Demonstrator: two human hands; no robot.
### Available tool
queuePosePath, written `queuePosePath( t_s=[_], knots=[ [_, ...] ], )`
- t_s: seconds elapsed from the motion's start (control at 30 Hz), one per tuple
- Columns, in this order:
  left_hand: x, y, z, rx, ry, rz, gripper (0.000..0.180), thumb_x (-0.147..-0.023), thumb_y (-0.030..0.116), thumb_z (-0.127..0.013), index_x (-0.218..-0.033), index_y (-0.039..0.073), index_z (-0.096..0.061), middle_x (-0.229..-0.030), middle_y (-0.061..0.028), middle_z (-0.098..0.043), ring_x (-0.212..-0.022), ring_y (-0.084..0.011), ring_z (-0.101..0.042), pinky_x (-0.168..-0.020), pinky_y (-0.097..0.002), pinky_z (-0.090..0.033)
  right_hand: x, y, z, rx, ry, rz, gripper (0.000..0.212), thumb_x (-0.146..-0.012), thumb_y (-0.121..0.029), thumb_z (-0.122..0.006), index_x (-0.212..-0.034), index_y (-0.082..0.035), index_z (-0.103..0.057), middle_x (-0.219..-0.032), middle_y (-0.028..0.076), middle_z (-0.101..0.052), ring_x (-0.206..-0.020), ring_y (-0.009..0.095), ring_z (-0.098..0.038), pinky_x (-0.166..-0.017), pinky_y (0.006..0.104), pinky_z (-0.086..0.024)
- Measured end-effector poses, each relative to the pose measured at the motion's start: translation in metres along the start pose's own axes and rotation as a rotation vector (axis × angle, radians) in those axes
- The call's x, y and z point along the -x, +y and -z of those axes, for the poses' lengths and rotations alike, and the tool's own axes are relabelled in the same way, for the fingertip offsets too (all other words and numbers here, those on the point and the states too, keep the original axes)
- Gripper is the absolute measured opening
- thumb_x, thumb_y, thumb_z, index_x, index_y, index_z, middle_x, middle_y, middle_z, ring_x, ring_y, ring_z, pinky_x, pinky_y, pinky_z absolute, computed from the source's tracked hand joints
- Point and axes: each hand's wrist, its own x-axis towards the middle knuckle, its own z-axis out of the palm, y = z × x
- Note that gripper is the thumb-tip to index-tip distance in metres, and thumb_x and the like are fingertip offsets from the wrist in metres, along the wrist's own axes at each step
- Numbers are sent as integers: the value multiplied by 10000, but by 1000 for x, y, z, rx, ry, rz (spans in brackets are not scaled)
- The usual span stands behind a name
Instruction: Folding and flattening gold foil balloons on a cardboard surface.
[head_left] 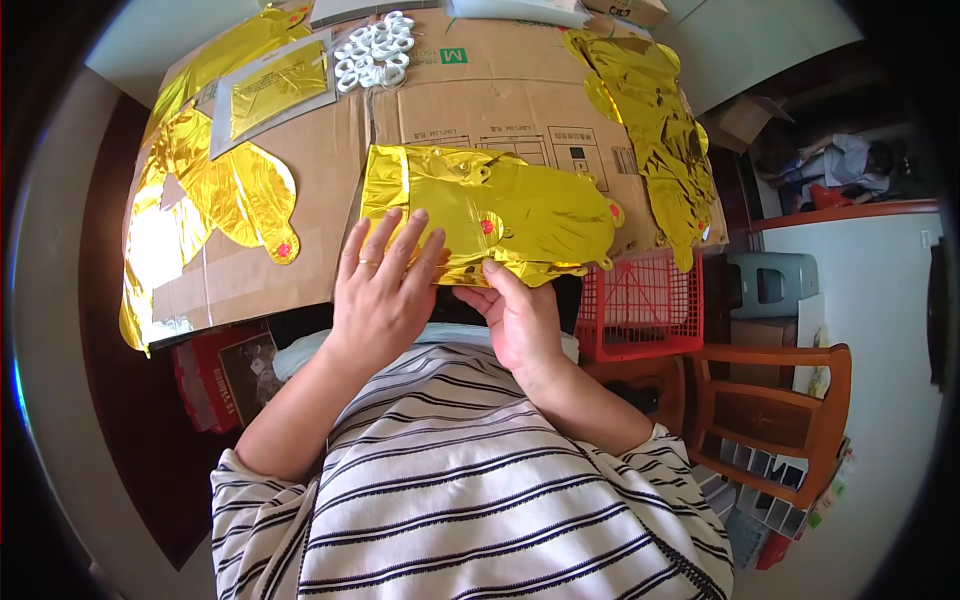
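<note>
A folded gold foil balloon [450,200] lies on the cardboard in front of me, with small red spots on it and a rounded right end. My left hand [385,275] rests flat on its near left corner, fingers stretched and slightly apart, a ring on one of them. At the near edge, my right hand [522,325] pinches the foil with the thumb on top; its other fingers are partly hidden beneath. More gold foil balloons lie flat to the left [235,185] and to the right [655,140].
Flattened cardboard [440,115] covers the table. White ribbon rolls [378,50] sit at the back, beside a clear packet [275,90] holding gold foil. A red plastic basket [645,310] and a wooden chair [770,410] stand at right. Another person [845,165] is far right.
</note>
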Motion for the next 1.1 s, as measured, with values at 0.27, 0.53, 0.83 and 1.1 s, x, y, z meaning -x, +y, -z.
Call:
queuePosePath(
  t_s=[0.27, 0.53, 0.83, 1.1],
  knots=[
    [5, -29, -13, 331, 187, -98, 380, -763, 12, -727, -1136, 82, -706, -1140, -64, -688, -1101, -268, -637, -1063, -479, -421, -1, -38, 43, 1482, -525, 494, 372, -877, -155, -741, -1204, -32, -615, -1100, 80, -649, -1007, 184, -616, -868, 337, -504],
    [7, -48, -9, 556, 126, -116, 315, -792, -11, -729, -1086, 102, -743, -1123, -60, -714, -1201, -317, -606, -1132, -522, -361, -39, -85, 79, 1735, -111, 1039, 424, -842, -317, -720, -1197, -92, -664, -1164, 108, -645, -1071, 319, -589, -921, 425, -464],
    [-3, -48, -9, 402, 48, -192, 345, -788, 50, -775, -1118, 133, -719, -1216, -30, -671, -1297, -331, -530, -1163, -556, -288, -69, -86, 68, 1579, -577, 1297, 268, -841, -226, -675, -1078, -108, -714, -1198, 74, -658, -1163, 284, -585, -969, 426, -466],
    [32, -4, -22, 14, 258, -129, 439, -750, 137, -804, -1174, 169, -692, -1245, -28, -634, -1160, -263, -583, -1035, -457, -402, -51, -94, 65, 1714, -623, 1402, 198, -850, -154, -640, -1002, -40, -694, -1182, 88, -671, -1136, 266, -595, -959, 433, -472]
  ],
)
